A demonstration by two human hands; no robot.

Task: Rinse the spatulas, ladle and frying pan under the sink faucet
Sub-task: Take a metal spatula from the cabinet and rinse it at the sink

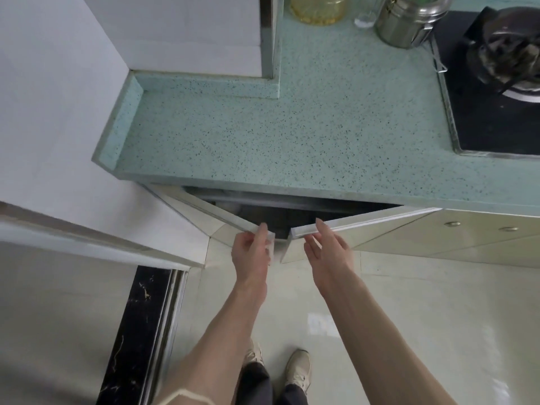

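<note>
Two shoes stand on the pale floor tiles at the bottom centre of the frame, and two bare forearms rise from there toward mid-frame. At centre, the left hand holds the free edge of the left cabinet door, its grip narrow, fingers curled over the door's corner. Just right of it, the right hand rests straighter fingers on the free edge of the right cabinet door; that grip is wide, touching more than clasping.

Both doors stand ajar, their free edges meeting in a V that points down the frame toward the person, each door's long top edge running back and outward to its hinge. Between them shows a dark cabinet opening; what it holds cannot be told. No spatula, ladle, frying pan, sink or faucet is in view, so the task's things are probably inside that cabinet or elsewhere. Either hand is equally near the gap.

Beyond lies the speckled green counter. At the top edge sit one yellowish jar, one small glass and one steel canister; at upper right, one gas burner in a black hob.
</note>
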